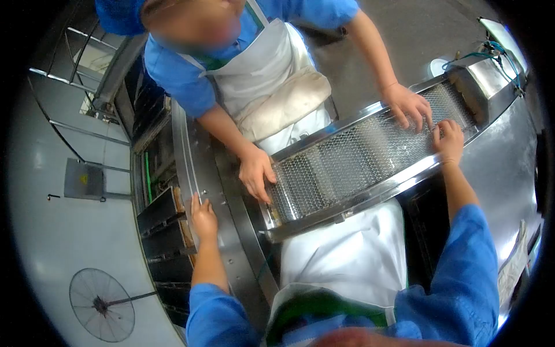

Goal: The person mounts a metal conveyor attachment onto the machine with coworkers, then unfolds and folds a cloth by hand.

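My right hand (449, 141) rests at the near side of a metal mesh conveyor belt (341, 168), its fingers apart, slightly bent and touching the mesh. It holds nothing that I can see. On the left, my left hand (204, 220) lies against the edge of a long steel machine frame (222, 231), fingers stretched out. Across the belt stands a co-worker in a blue shirt and white apron (254, 75). One of the co-worker's hands (407, 106) is on the mesh close to my right hand; the other hand (256, 172) touches the belt's left end.
Steel side rails (370, 194) border the belt. A metal housing (491, 87) with blue-green tubes sits at its right end. Dark trays (162, 214) are stacked in the machine on the left. A round wire-guarded fan (102, 305) is at lower left.
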### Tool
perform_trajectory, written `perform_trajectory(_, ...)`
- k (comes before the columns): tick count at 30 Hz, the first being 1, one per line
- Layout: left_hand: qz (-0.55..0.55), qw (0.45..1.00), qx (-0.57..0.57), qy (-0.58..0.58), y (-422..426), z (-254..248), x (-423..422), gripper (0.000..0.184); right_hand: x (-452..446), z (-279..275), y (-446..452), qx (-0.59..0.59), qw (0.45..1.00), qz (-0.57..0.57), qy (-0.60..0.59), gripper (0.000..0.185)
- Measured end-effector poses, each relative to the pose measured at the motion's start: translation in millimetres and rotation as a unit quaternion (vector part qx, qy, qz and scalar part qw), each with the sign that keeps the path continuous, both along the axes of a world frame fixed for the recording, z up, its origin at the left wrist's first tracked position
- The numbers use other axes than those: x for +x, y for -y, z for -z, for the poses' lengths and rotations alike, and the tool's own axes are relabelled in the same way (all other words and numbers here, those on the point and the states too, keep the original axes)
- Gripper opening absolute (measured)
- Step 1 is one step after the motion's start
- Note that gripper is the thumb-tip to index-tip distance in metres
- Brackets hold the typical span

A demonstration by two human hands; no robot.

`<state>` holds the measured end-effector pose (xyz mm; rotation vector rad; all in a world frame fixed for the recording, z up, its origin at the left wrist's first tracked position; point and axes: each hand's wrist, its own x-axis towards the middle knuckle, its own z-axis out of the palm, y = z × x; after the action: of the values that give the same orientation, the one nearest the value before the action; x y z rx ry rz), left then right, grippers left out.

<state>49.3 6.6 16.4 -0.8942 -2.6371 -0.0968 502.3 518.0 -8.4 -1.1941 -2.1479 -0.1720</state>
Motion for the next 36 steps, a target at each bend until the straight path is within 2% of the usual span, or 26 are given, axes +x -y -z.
perform_trajectory(6,-0.038,0.999,-0.001,0.022,1,3,-7,0.017,1,-3,0,-0.019,1.0,0.013,0.021,0.009)
perform_trajectory(18,0.017,0.999,-0.041,-0.002,1,-7,-11,0.019,-2,-6,2,-0.026,0.999,0.01,0.018,0.009)
perform_trajectory(21,-0.011,0.999,-0.036,0.034,-2,-10,-8,0.018,-2,-6,2,-0.024,0.999,0.012,0.021,0.009)
perform_trajectory(36,-0.027,0.999,-0.037,0.015,-4,-6,-4,0.018,-2,-7,2,-0.028,0.999,0.017,0.034,0.014)
